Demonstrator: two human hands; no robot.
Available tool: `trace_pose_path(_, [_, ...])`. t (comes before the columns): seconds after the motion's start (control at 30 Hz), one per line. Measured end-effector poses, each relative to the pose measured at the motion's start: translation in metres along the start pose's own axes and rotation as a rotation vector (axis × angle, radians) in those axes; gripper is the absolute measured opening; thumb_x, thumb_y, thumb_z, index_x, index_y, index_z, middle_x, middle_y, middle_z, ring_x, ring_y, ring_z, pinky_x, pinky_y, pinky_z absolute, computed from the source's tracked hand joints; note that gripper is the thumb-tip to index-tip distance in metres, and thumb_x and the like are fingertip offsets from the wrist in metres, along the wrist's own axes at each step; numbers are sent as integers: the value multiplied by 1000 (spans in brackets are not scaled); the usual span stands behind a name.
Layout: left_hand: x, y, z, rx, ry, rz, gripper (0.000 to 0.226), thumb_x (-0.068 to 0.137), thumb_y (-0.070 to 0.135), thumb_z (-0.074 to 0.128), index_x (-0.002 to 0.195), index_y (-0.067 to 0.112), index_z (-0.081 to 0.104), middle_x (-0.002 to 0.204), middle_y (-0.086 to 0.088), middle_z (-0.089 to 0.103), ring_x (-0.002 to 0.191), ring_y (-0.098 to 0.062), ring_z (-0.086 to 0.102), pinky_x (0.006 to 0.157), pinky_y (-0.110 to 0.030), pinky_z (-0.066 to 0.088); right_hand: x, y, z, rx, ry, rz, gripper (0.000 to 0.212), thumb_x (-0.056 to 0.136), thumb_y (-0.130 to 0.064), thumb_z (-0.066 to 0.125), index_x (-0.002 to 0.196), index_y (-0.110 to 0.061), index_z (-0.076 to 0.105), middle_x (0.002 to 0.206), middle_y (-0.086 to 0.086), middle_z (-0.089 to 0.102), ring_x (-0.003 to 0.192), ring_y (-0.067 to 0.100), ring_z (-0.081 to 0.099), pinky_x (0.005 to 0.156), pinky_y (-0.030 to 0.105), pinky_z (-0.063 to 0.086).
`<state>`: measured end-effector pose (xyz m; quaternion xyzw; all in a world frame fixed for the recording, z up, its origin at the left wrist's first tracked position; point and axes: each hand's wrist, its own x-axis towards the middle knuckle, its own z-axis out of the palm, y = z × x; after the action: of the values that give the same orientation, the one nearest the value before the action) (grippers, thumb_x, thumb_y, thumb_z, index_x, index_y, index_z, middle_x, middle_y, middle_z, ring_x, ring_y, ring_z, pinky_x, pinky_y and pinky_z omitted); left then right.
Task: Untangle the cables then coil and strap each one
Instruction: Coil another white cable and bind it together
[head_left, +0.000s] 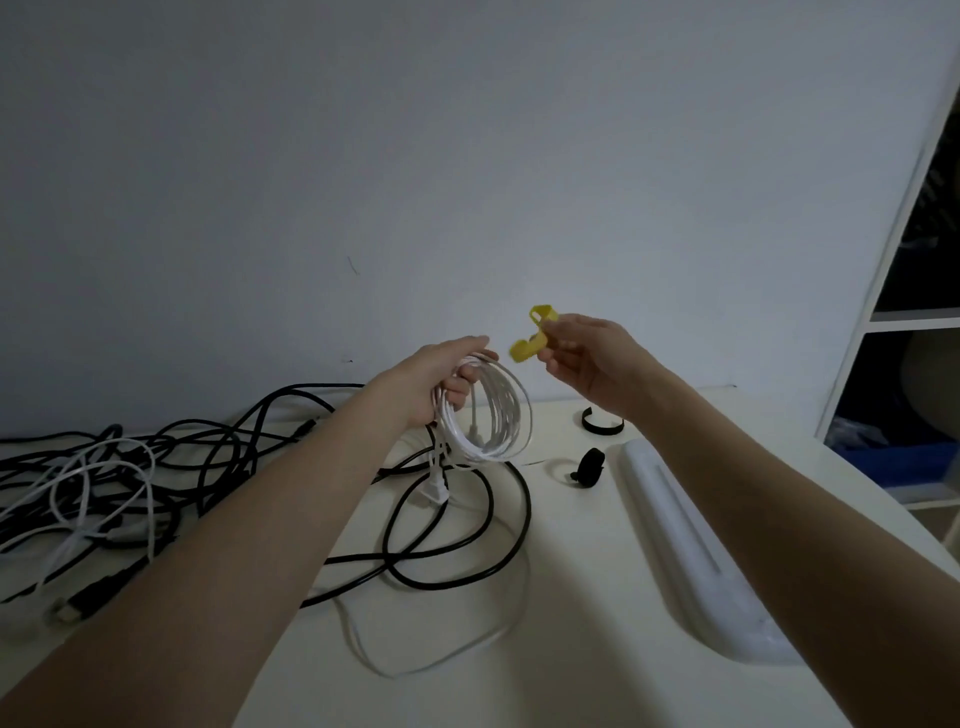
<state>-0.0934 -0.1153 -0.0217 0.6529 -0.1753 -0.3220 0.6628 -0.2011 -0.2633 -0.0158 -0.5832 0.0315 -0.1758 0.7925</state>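
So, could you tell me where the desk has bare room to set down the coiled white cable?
Bare desktop lies near the front edge, between the black cable loops and the long white lamp base. The left side is crowded with tangled cables.

White cable coil (493, 415) aloft, yellow strap (532, 340) beside it, black cables (156, 467) tangled on table
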Motion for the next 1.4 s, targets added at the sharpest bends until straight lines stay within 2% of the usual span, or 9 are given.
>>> trace_pose_path(0.17, [-5,9,-1,19,-67,50,23,94,31,54,81,13,56,47,5,50,30,-1,26,30,-11,22,-6,-1,11,-97,-204,78,16,94,-2,49,80,-7,54,61,4,62,51,7,59,48,13,48])
trace_pose_path(0.37, [-15,15,0,12,-145,29,21,92,29,58,79,13,57,57,4,55,34,0,25,33,-10,22,-3,0,16,-247,-103,-74,11,90,4,55,81,-3,55,66,9,61,52,11,56,48,16,44])
trace_pose_path(0.53, [-21,17,4,153,-202,24,16,84,26,64,84,11,61,69,-3,63,36,0,25,37,-9,24,0,3,13,-281,-75,-105,10,90,5,53,83,-3,54,76,12,60,69,18,62,66,19,53])
trace_pose_path(0.63, [-22,17,6,224,-213,42,9,87,18,63,83,10,62,67,-1,57,37,0,25,37,-9,24,2,6,10,-226,-80,-87,12,91,5,51,83,-4,52,79,15,58,72,21,62,70,21,55])
trace_pose_path(0.73, [-23,17,8,320,-232,29,10,90,12,60,80,10,61,56,5,45,35,0,25,36,-9,20,1,6,8,-192,-94,-50,20,92,5,49,76,-7,49,76,14,55,64,16,60,66,20,53])
trace_pose_path(0.97, [-26,22,13,400,-289,0,44,90,4,57,49,16,67,49,4,34,33,-1,23,35,-11,19,-1,9,11,-266,-91,35,15,93,-7,54,79,-9,50,76,4,61,65,13,60,64,22,45])
trace_pose_path(1.1, [-28,25,14,466,-282,36,22,91,8,58,70,12,61,48,6,36,34,0,25,36,-11,20,-7,8,18,-377,-103,125,22,100,-13,43,84,-2,54,74,11,59,63,21,59,62,28,52])
trace_pose_path(1.2, [-28,27,16,575,-300,45,19,92,8,57,74,12,51,49,7,41,36,0,28,38,-12,27,-8,7,25,-446,-23,119,26,99,-9,41,75,-4,49,63,11,49,52,21,47,54,32,45])
trace_pose_path(1.4, [-30,32,22,696,-268,93,7,92,4,53,91,10,51,63,-2,52,42,-5,43,42,-16,40,-7,9,27,-285,73,141,32,98,-5,38,67,-4,48,44,4,45,36,12,36,41,21,32])
